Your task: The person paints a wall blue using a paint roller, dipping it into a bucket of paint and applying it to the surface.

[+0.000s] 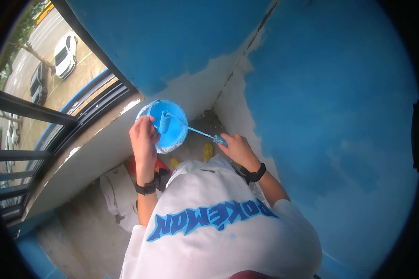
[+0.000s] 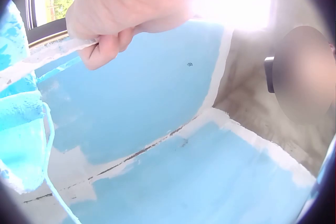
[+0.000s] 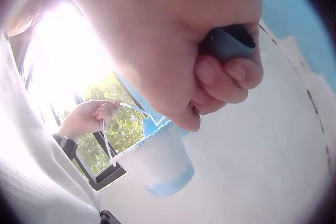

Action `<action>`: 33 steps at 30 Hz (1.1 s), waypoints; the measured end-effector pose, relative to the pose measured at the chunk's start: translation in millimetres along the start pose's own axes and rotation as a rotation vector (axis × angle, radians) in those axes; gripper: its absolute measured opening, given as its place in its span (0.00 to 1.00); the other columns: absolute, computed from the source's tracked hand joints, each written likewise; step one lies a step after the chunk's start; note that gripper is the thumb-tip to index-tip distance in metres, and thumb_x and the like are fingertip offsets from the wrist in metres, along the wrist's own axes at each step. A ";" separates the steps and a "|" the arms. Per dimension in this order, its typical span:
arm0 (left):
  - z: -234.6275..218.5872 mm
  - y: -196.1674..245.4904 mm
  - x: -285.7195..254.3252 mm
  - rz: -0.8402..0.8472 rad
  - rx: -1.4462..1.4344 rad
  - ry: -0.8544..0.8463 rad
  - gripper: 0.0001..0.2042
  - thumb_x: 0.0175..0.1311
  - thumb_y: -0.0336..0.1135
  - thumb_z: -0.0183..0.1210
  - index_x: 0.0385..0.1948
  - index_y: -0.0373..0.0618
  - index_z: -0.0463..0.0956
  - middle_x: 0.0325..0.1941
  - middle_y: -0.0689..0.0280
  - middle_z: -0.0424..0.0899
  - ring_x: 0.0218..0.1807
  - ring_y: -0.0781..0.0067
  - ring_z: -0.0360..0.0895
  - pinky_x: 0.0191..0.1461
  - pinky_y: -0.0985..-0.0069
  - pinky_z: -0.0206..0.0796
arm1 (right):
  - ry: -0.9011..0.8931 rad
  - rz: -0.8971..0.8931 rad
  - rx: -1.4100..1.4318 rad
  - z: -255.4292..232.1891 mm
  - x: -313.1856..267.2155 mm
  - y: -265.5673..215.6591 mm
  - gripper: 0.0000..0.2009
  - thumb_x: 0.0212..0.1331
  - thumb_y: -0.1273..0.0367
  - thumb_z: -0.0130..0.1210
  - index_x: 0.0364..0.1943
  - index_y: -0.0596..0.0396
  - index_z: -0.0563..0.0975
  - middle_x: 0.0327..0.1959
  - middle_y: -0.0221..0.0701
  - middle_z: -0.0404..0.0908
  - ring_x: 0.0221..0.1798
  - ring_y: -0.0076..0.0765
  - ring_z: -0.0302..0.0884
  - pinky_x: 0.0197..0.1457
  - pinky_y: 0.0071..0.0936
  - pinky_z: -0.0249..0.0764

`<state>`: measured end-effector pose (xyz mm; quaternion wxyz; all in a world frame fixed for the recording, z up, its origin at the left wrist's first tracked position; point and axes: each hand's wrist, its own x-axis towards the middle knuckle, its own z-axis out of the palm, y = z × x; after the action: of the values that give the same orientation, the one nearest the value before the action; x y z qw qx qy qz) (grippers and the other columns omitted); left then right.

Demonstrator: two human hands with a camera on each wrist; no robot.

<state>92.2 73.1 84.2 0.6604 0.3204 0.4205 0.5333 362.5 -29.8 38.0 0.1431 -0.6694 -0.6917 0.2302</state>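
Observation:
My left hand [image 1: 145, 139] grips the handle of a white bucket [image 3: 157, 163] with blue paint inside, holding it up; the fingers curl round the handle [image 2: 50, 58] in the left wrist view. A paint roller [image 1: 165, 122], coated in blue, is over the bucket's opening; whether it touches the paint I cannot tell. Its thin rod runs right to a blue grip [image 1: 219, 140], which my right hand [image 1: 239, 151] holds. In the right wrist view, the fingers of the right hand [image 3: 173, 40] wrap round the grip's end.
Blue-painted walls [image 1: 321, 102] meet at a corner, with whitish bands along the joint and lower parts. A barred window [image 1: 60, 116] is at the left, cars outside. Below are yellow shoes [image 1: 208, 151], a red object [image 1: 160, 168] and a pale bag-like item [image 1: 118, 195].

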 end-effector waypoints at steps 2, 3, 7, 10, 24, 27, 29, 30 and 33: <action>-1.4 1.6 -0.3 -0.021 -0.018 0.005 0.09 0.71 0.34 0.48 0.32 0.41 0.73 0.16 0.79 0.56 0.16 0.89 0.49 0.19 0.85 0.40 | -0.002 0.006 -0.004 0.7 -0.9 1.8 0.08 0.57 0.65 0.57 0.32 0.54 0.74 0.22 0.42 0.79 0.29 0.57 0.78 0.32 0.49 0.74; -2.5 0.4 0.1 -0.013 -0.019 0.001 0.09 0.71 0.34 0.48 0.32 0.41 0.73 0.16 0.79 0.56 0.16 0.89 0.49 0.19 0.85 0.40 | 0.005 0.001 -0.007 1.3 -1.4 2.8 0.08 0.57 0.65 0.57 0.32 0.54 0.74 0.22 0.42 0.79 0.29 0.57 0.78 0.32 0.49 0.74; -2.6 -0.6 0.3 -0.031 -0.017 0.003 0.10 0.72 0.35 0.47 0.33 0.41 0.73 0.15 0.78 0.56 0.15 0.89 0.49 0.18 0.85 0.40 | 0.012 0.022 0.051 9.5 -3.5 7.7 0.08 0.57 0.65 0.57 0.32 0.54 0.74 0.22 0.43 0.79 0.30 0.58 0.78 0.33 0.49 0.73; -0.5 -3.3 -0.9 -0.029 -0.033 -0.018 0.10 0.72 0.35 0.47 0.33 0.41 0.73 0.15 0.79 0.55 0.15 0.89 0.48 0.18 0.85 0.40 | 0.025 0.041 0.044 5.4 -5.0 5.2 0.08 0.57 0.65 0.58 0.32 0.54 0.74 0.23 0.43 0.79 0.31 0.58 0.78 0.33 0.49 0.73; -6.6 -3.4 9.9 -0.027 -0.070 0.017 0.09 0.71 0.33 0.47 0.31 0.41 0.73 0.15 0.79 0.55 0.15 0.89 0.49 0.17 0.84 0.40 | 0.049 0.146 0.392 -6.6 5.7 22.4 0.12 0.59 0.63 0.57 0.29 0.60 0.77 0.23 0.45 0.78 0.28 0.55 0.75 0.33 0.40 0.69; -4.7 -1.3 10.2 -0.034 -0.061 0.008 0.09 0.71 0.33 0.47 0.31 0.41 0.73 0.15 0.79 0.55 0.14 0.89 0.49 0.17 0.84 0.40 | 0.150 0.201 0.407 -36.7 28.2 34.2 0.15 0.61 0.62 0.57 0.28 0.61 0.74 0.18 0.39 0.72 0.23 0.39 0.70 0.32 0.35 0.67; -5.0 -3.4 10.6 -0.030 -0.057 -0.003 0.09 0.71 0.33 0.47 0.31 0.41 0.73 0.15 0.79 0.55 0.14 0.89 0.49 0.17 0.84 0.40 | 0.292 0.108 0.410 -47.3 50.5 58.9 0.17 0.62 0.61 0.57 0.22 0.60 0.71 0.14 0.32 0.67 0.18 0.29 0.66 0.25 0.31 0.63; -5.7 -4.5 10.3 -0.044 -0.056 -0.002 0.09 0.71 0.33 0.47 0.31 0.41 0.73 0.15 0.79 0.55 0.14 0.89 0.49 0.17 0.84 0.40 | 0.302 0.104 0.412 -56.0 59.6 67.4 0.17 0.62 0.61 0.57 0.22 0.60 0.71 0.14 0.32 0.67 0.18 0.29 0.66 0.25 0.31 0.63; -7.2 -5.9 8.1 -0.052 -0.048 0.002 0.09 0.71 0.33 0.47 0.31 0.41 0.73 0.15 0.78 0.56 0.14 0.89 0.49 0.18 0.84 0.40 | 0.214 0.299 0.908 -81.3 85.9 90.6 0.21 0.63 0.60 0.55 0.16 0.53 0.65 0.11 0.23 0.61 0.13 0.20 0.58 0.17 0.25 0.54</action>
<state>88.9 79.5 74.2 0.6811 0.2931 0.4162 0.5262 476.2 65.5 51.7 0.4565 -0.6512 -0.3990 0.4565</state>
